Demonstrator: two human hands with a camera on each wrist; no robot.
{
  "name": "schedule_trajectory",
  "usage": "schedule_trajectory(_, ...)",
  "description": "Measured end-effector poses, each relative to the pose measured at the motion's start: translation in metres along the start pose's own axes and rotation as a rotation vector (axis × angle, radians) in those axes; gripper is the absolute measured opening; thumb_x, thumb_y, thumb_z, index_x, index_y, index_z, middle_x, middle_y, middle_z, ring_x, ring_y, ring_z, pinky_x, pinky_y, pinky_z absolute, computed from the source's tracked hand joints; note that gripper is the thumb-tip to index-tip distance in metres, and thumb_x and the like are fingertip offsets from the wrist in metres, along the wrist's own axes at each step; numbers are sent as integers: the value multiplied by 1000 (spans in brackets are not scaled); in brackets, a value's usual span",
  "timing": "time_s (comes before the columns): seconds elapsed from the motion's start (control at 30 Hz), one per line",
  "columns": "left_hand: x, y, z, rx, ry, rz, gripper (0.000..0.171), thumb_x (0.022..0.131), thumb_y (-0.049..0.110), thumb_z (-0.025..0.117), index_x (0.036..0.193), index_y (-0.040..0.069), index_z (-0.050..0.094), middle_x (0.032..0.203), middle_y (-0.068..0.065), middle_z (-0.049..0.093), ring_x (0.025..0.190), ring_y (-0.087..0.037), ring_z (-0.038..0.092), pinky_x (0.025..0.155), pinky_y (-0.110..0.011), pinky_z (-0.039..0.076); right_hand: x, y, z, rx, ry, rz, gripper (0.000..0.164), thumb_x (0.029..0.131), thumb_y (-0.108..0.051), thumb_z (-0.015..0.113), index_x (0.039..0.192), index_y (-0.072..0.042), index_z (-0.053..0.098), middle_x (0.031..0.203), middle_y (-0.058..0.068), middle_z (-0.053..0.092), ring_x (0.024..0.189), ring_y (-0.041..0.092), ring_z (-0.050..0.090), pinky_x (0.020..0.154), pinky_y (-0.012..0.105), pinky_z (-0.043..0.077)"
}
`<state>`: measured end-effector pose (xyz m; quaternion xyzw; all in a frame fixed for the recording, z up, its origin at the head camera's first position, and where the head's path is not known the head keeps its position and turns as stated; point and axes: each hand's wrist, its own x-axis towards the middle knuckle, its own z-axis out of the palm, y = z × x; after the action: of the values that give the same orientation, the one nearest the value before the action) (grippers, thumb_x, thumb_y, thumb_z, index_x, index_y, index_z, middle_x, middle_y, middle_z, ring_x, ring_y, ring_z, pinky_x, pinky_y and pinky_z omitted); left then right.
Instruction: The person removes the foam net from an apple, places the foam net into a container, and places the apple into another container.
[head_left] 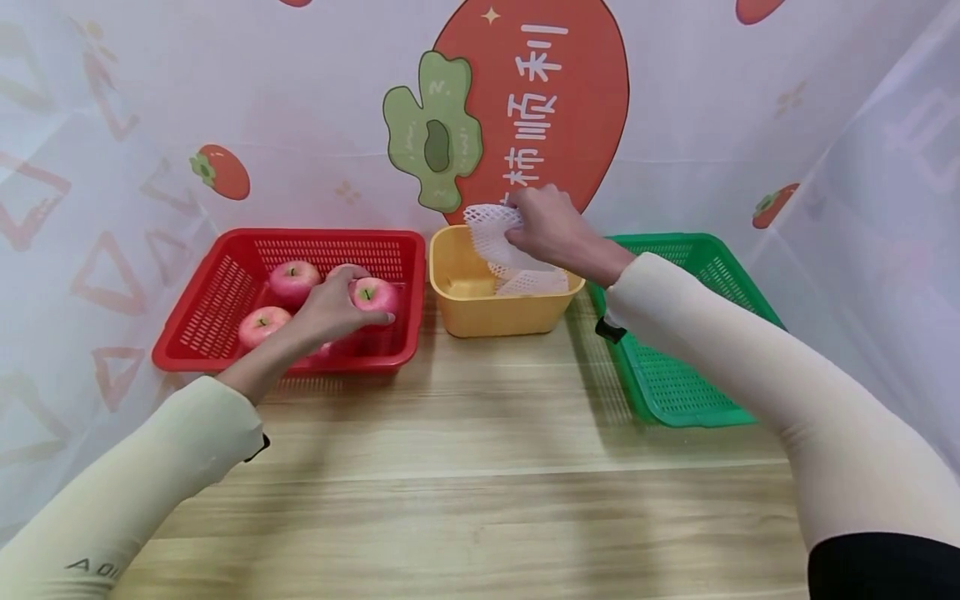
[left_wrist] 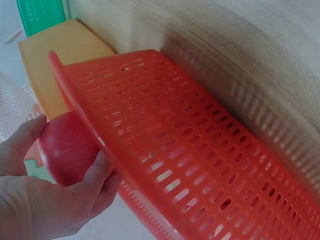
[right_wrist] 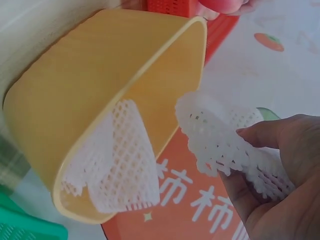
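Observation:
My left hand (head_left: 327, 307) grips an apple (head_left: 374, 296) at the right side of the red basket (head_left: 415, 325). In the left wrist view, thumb and fingers curl round that apple beside the basket's rim. Several other apples (head_left: 294, 282) lie in the basket, partly behind the hand. Above the yellow bin (head_left: 502, 317), my right hand (head_left: 551, 229) pinches a white foam net sleeve (head_left: 491, 229). More foam net sleeves (right_wrist: 127, 160) lie inside the bin, as the right wrist view shows.
A green basket (head_left: 682, 392) stands on the right, partly hidden by the right forearm. All three containers stand on a wood-grain table (head_left: 450, 517). Behind them hangs a white cloth (head_left: 315, 117) printed with persimmons and lettering.

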<state>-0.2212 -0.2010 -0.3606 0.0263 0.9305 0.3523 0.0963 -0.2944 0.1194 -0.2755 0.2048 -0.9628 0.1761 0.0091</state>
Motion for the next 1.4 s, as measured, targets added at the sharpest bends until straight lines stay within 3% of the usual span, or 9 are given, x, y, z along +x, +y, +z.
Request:
schedule_trajectory(0.3, 12, -7, 8, 30, -57, -25, 82, 88, 35, 86, 144, 0, 38, 124, -21, 56, 108, -33, 58, 91, -41, 52, 18, -7, 19, -52, -31, 63, 31, 97, -17, 73, 124, -2, 72, 85, 10, 67, 74, 26, 62, 64, 33, 51)
schedule_trajectory(0.53, 19, -9, 15, 55, -110, -75, 83, 88, 34, 86, 144, -1, 35, 119, -22, 57, 100, -32, 61, 77, -35, 56, 25, -11, 35, -62, -48, 131, 25, 99, -20, 71, 117, -3, 71, 88, 9, 66, 82, 27, 64, 70, 33, 57)
schedule_trajectory(0.77, 22, -8, 19, 67, -111, -62, 73, 85, 30, 88, 133, -3, 44, 110, -18, 58, 94, -29, 58, 73, -32, 51, 32, -14, 49, -75, -29, 165, 15, 100, -18, 64, 100, -5, 71, 86, 9, 64, 82, 26, 62, 69, 35, 54)
schedule_trajectory(1.1, 26, -10, 27, 61, -148, -87, 54, 84, 23, 88, 113, 1, 48, 82, -10, 57, 74, -24, 57, 64, -29, 50, 33, -21, 69, -113, -70, 190, 28, 104, -24, 57, 82, -10, 65, 77, 7, 61, 72, 24, 63, 61, 37, 52)
schedule_trajectory(1.13, 34, -22, 31, 40, -149, -59, 53, 82, 25, 89, 110, 3, 50, 77, -6, 54, 70, -21, 54, 61, -28, 47, 33, -22, 71, -123, -68, 191, 30, 104, -26, 57, 80, -10, 65, 76, 6, 61, 72, 24, 63, 61, 37, 52)
schedule_trajectory(1.17, 34, -22, 31, 42, -150, -60, 53, 82, 25, 90, 108, 3, 50, 75, -5, 53, 67, -20, 53, 60, -28, 46, 33, -22, 72, -134, -65, 190, 32, 105, -28, 58, 79, -11, 64, 75, 5, 60, 71, 24, 63, 60, 37, 51)
schedule_trajectory(1.33, 32, -24, 30, 30, -149, -30, 52, 83, 16, 85, 114, -1, 47, 80, -6, 49, 70, -20, 48, 62, -28, 42, 33, -24, 72, -182, -44, 171, 44, 106, -42, 58, 73, -12, 60, 66, 2, 52, 64, 21, 59, 55, 35, 47)
schedule_trajectory(1.37, 23, -12, 27, 47, -147, -52, 52, 84, 11, 82, 117, -4, 45, 84, -8, 49, 74, -22, 50, 64, -29, 44, 33, -24, 71, -186, -46, 167, 45, 106, -43, 57, 73, -12, 60, 65, 1, 50, 62, 21, 57, 54, 34, 46)
schedule_trajectory(1.4, 22, -13, 26, 43, -150, -46, 52, 85, 9, 81, 119, -5, 44, 86, -9, 49, 76, -23, 50, 64, -29, 43, 33, -24, 69, -185, -49, 166, 46, 106, -44, 57, 72, -13, 60, 63, 1, 49, 61, 20, 56, 53, 33, 45)
